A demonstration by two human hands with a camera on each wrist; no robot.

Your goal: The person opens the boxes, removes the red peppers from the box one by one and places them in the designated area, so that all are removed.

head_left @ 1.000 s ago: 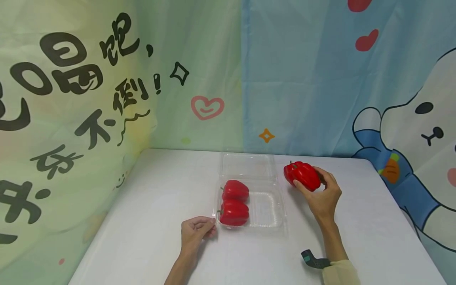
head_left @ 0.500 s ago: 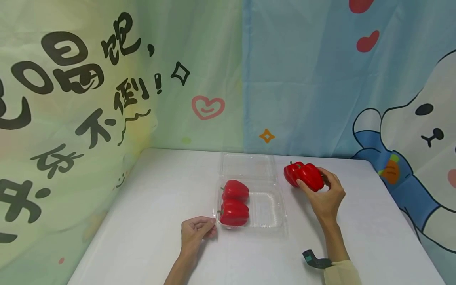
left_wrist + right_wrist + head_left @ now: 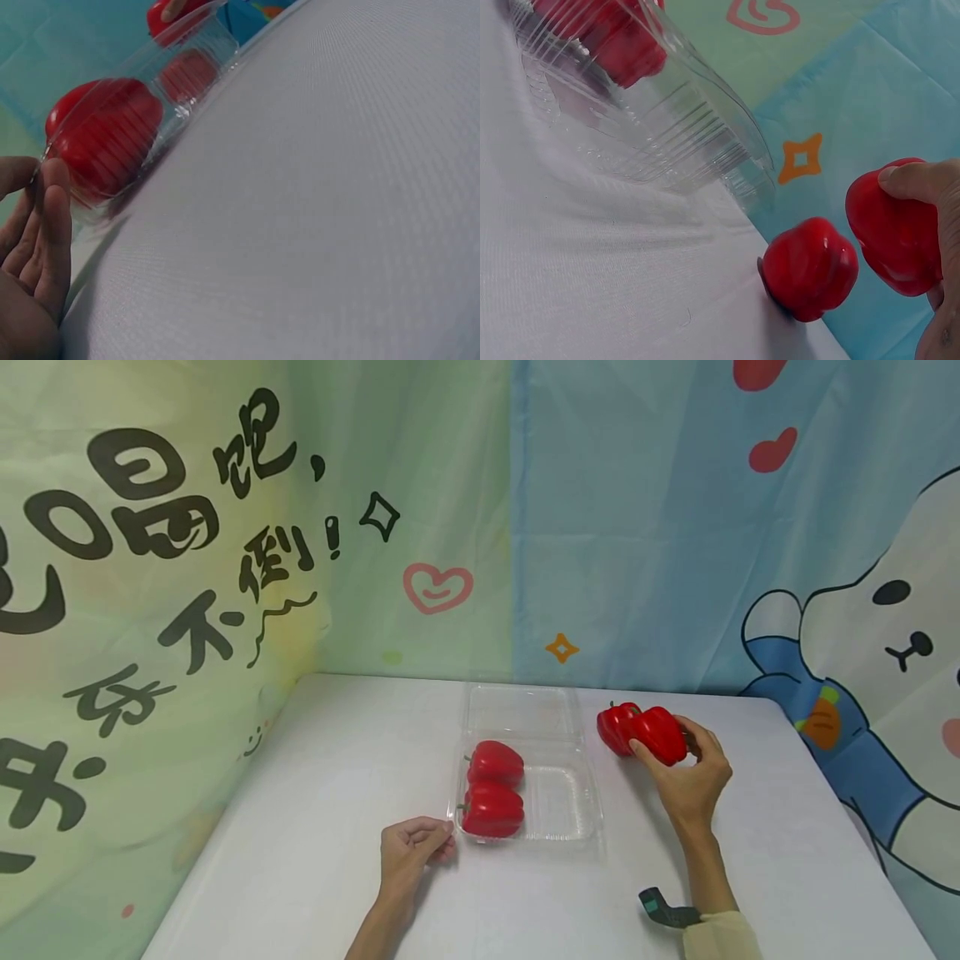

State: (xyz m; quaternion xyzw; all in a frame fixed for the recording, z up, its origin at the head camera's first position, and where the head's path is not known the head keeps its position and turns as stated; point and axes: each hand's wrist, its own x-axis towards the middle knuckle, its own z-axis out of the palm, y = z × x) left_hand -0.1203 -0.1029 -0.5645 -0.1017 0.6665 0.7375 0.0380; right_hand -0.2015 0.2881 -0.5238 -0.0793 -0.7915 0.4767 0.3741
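Note:
Two red bell peppers, one at the back (image 3: 496,762) and one in front (image 3: 492,810), lie in the left half of a clear plastic clamshell box (image 3: 561,802) whose lid stands open. My left hand (image 3: 414,853) pinches the box's left front rim between thumb and fingers, as the left wrist view also shows. My right hand (image 3: 692,781) grips a third bell pepper (image 3: 898,229) above the table, right of the box. Another bell pepper (image 3: 810,268) rests on the table just behind and left of the held one, partly hidden by it in the head view.
The clear lid (image 3: 521,710) extends behind the box toward the back edge of the white table (image 3: 315,777). A printed curtain (image 3: 615,527) hangs right behind the table. A dark strap-like piece (image 3: 663,910) juts from the right sleeve.
My right hand has moved a little to the right with its pepper, uncovering more of the pepper behind it. The left hand and the box have stayed in place.

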